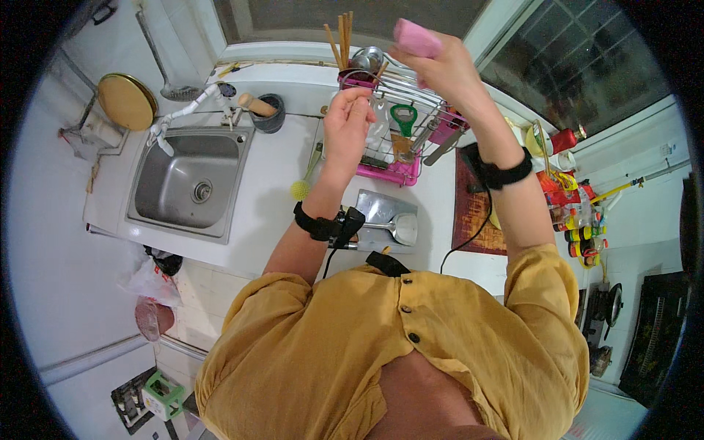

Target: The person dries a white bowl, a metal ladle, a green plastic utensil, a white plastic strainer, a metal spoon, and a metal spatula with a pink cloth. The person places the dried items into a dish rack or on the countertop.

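A bunched pink cloth (418,39) is gripped in my right hand (448,69), raised above the back of a wire dish rack (426,93). My left hand (347,124) is at the rack's left side with its fingers curled; whether anything is between them is hidden. Just beyond it, a pink utensil holder (355,81) carries wooden chopsticks (345,41) and metal ladles or spoons (367,58). Inside the rack are a green-handled peeler (405,116) and other utensils. A bright pink tray (393,175) lies under the rack.
A cleaver (379,202) and a metal spatula (404,228) lie before me. Left are a yellow-green scrub brush (300,190), a stone mortar (268,120) and a steel sink (181,181). A dark red cutting board (473,220) and several bottles (586,242) are right. Cables hang from my wristbands.
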Available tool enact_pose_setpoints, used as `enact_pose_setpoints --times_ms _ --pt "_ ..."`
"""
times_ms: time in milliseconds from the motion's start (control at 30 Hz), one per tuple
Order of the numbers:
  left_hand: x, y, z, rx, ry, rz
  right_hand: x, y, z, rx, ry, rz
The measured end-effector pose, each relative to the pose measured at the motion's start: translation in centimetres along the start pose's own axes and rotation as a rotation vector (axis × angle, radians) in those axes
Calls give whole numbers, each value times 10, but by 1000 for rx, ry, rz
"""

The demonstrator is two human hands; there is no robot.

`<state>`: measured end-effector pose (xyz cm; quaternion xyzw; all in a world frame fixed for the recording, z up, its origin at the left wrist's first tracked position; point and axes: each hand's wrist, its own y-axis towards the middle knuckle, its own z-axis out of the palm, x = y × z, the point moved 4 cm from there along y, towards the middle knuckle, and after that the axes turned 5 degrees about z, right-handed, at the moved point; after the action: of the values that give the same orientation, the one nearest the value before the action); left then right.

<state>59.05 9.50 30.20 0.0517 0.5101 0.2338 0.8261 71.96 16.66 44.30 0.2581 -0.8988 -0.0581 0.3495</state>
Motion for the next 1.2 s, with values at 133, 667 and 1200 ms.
enact_pose_setpoints --times_ms 133,667,1200 --pt "-2 5 -12 -15 13 6 17 37 26 86 -325 90" --pt "1 10 -16 26 36 38 -19 75 7 71 191 122" --pt "-2 -45 59 281 6 -109 3 -66 -83 -187 208 18"
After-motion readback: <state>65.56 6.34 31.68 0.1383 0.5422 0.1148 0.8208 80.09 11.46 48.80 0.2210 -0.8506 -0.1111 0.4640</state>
